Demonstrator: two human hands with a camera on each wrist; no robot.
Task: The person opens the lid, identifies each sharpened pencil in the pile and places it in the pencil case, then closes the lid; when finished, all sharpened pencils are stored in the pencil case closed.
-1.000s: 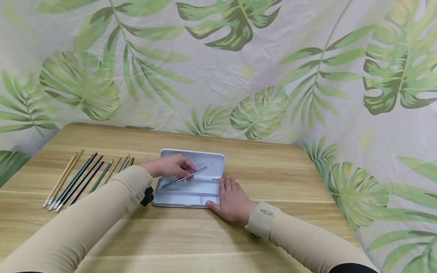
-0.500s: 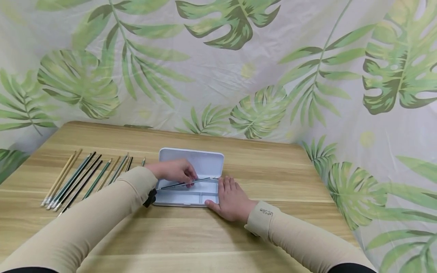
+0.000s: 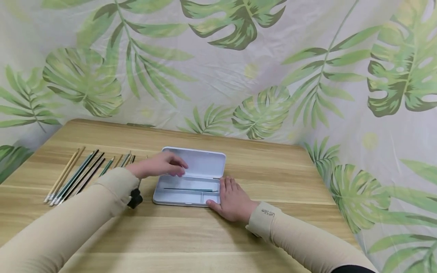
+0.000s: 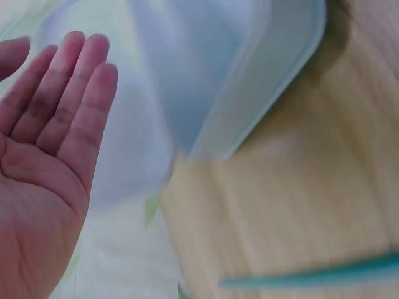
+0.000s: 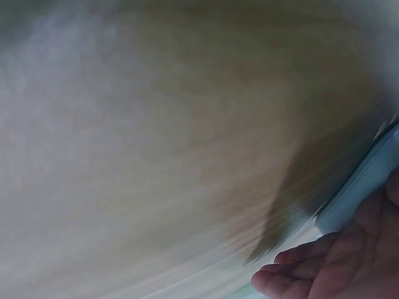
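Left hand (image 3: 160, 165) hovers by the raised lid (image 3: 206, 161) of a pale blue, rectangular pencil case (image 3: 159, 201) with rounded corners, its fingers relaxed, almost straight, and nothing between them; the left wrist view shows the bare palm. Whether a fingertip brushes the lid I cannot tell. Right hand (image 3: 233, 201) lies flattish at the case's right end, fingers extended along that side and thumb at the front corner, gripping nothing, probably because so light-looking a box would slide without a steadying touch.

A slim, dark teal pencil (image 3: 189, 189) lies lengthwise in the long rear compartment (image 3: 191, 183), close along the divider, its paler end towards the right hand. That compartment likely suits it because it runs the case's full length, whereas a crosswise wall cuts the front part short. The lid leans back on its hinge, which leaves the inside easy to reach.

On the wood-grain table (image 3: 273, 178), left of the case, a loose row of tan, teal and black pencils (image 3: 80, 173) lies side by side, white ends nearest the person, perhaps spread so each can be picked singly; the beige left sleeve (image 3: 85, 212) hides some of them
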